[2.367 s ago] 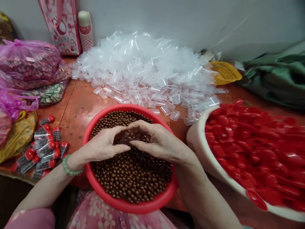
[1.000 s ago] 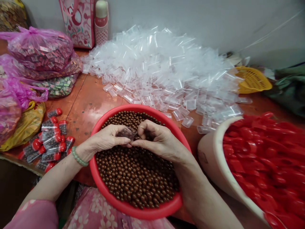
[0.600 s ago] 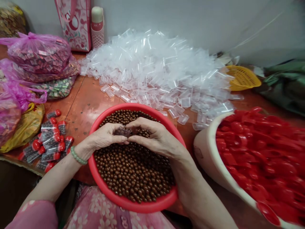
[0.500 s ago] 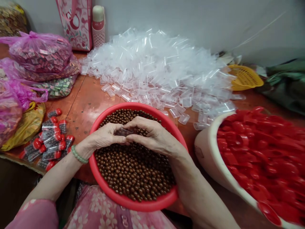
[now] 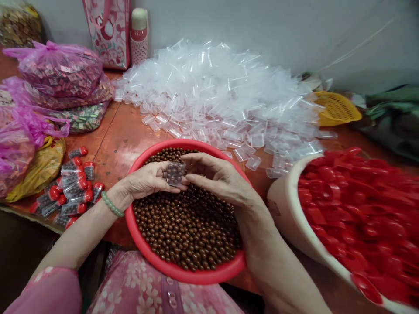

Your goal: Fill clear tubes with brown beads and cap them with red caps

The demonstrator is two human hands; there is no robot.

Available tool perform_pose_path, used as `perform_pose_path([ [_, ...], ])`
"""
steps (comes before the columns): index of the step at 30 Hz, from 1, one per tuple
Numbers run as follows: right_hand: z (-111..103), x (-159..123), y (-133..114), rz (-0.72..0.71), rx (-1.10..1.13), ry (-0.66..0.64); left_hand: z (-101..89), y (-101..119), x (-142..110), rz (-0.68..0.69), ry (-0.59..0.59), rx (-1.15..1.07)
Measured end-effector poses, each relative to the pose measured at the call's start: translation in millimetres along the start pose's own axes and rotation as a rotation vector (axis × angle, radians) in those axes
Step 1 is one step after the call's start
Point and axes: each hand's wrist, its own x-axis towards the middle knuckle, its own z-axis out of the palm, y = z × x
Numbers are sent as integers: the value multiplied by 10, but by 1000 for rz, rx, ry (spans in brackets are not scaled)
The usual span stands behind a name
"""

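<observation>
Clear case turned up, brown balls inside, left fingers gripping it, right fingers parted, filled red basin below

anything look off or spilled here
One red piece lies over the rim of the white tub rather than fully inside, and a dark mark on its outer wall could be dirt or damage. The brown balls show no visible spill around the red basin.
</observation>
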Motion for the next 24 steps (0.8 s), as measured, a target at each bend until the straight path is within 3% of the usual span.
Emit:
perform_pose_path([
  [7,26,-4,6,-2,80,34,-50,2,7,1,-9,-36],
  [11,-62,-19,6,-14,41,270,-55,3,-16,-19,26,56],
  [15,-280,-141,71,20,-13,483,-43,10,-58,106,36,147],
  [20,-479,-362,218,80,-319,565,26,42,-93,142,149,382],
  [24,-474,-454,308,159,-693,411,56,52,-81,181,178,532],
])
